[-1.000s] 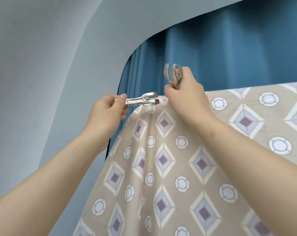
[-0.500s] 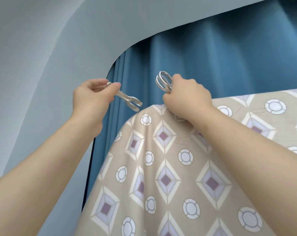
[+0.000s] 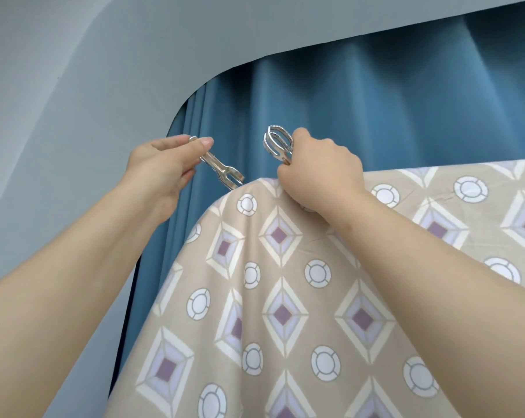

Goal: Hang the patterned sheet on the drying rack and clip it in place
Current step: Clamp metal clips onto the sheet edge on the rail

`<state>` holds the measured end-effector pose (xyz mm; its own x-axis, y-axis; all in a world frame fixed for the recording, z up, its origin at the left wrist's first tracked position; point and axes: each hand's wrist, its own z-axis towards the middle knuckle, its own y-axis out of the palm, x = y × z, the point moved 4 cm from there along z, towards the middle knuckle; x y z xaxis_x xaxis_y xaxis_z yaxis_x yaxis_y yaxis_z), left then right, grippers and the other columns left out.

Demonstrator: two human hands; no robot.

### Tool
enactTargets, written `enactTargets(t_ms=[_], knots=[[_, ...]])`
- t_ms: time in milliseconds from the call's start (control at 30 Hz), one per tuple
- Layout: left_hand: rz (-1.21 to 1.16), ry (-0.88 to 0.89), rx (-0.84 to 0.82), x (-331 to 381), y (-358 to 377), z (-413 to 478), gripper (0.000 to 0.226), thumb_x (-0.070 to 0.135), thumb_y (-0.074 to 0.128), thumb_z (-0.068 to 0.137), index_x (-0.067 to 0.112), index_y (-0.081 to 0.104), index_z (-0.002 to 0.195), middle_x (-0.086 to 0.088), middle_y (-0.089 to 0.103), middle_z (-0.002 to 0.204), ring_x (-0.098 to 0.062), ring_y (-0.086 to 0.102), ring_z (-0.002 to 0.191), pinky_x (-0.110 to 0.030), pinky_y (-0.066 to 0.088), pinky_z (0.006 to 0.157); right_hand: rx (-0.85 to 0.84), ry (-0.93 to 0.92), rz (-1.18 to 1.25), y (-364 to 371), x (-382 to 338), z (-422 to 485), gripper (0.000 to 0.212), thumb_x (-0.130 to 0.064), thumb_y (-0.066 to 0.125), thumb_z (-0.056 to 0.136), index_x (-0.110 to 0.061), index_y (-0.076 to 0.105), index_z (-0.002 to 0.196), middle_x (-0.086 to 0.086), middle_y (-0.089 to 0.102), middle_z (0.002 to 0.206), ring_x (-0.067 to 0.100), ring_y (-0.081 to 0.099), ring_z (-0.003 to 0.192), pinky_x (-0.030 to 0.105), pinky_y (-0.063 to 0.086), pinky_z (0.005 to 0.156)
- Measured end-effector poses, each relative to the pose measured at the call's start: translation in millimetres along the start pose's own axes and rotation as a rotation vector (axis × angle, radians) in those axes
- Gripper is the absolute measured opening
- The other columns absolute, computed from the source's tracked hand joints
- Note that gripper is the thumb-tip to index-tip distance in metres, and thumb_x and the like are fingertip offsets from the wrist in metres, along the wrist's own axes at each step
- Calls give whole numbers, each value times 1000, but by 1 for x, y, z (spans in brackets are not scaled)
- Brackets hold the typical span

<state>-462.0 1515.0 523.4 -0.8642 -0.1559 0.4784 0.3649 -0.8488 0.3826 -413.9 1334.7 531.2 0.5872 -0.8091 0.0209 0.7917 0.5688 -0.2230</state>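
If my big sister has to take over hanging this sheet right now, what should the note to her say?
Patterned sheet: draped and hanging in front of the blue curtain; the rack is hidden under it.
Left hand: pinches a metal clip, with the forked end at the end of the sheet's top edge, not seen clamped.
Right hand: grips a second metal clip and rests on the sheet's top edge.
Done: the sheet is hung.
Left: no clip is seen fastened, so clamp both onto the top edge.
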Motion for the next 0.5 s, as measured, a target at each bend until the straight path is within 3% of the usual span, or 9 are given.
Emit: enactTargets(t_ms=[200,333,500], knots=[[22,22,-6,-8,8,-1,35,12,76,75,11,58,105,1,66,93,-12,65,94,-21,48,90,-42,-7,-22,-4,1,0,8,-18,40,89,-13,34,92,0,33,65,29,42,73,31,21,51],[-74,24,23,-1,4,0,23,14,74,77,15,57,92,4,66,83,-8,65,81,-23,49,91,-39,-15,-20,-5,3,0,8,-18,40,89,-13,34,92,0,33,65,29,42,71,29,20,49],[-77,22,-47,12,5,0,18,16,75,76,16,60,87,10,69,66,-7,66,77,-24,51,90,-48,-14,-9,-6,3,-1,9,-19,39,90,-13,34,92,0,33,65,29,42,73,31,25,58]])
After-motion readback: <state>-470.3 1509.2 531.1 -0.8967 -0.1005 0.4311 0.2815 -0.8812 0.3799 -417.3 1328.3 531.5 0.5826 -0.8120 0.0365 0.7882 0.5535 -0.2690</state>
